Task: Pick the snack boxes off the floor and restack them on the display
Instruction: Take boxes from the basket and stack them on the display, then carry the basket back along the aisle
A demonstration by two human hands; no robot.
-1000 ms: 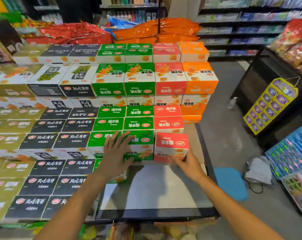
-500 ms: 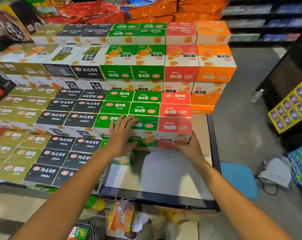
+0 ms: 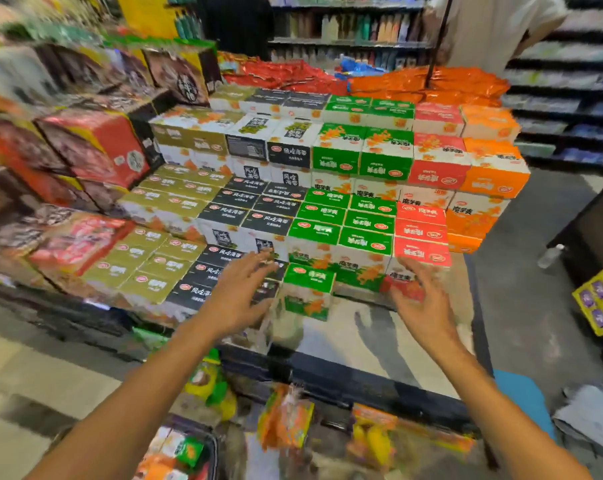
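I'm seeing both hands empty, fingers spread and loose, hovering in front of the display (image 3: 379,344), touching nothing. Left hand (image 3: 239,296) is hanging over the black boxes; the low green box (image 3: 308,292) is sitting just beside it at 3 o'clock. Right hand (image 3: 423,303) is hanging just below the front red box (image 3: 421,259), which lies at 12 o'clock from it, close but apart.

Next pickups are lying the other way: blurred packs on the floor (image 3: 286,417) at 6 o'clock from both hands, under the display's front edge. I'm judging the left hand slightly nearer to them. Long axis of those packs: can't tell, too blurred. Bare shelf surface between the hands is where I'm guessing the next box is going.
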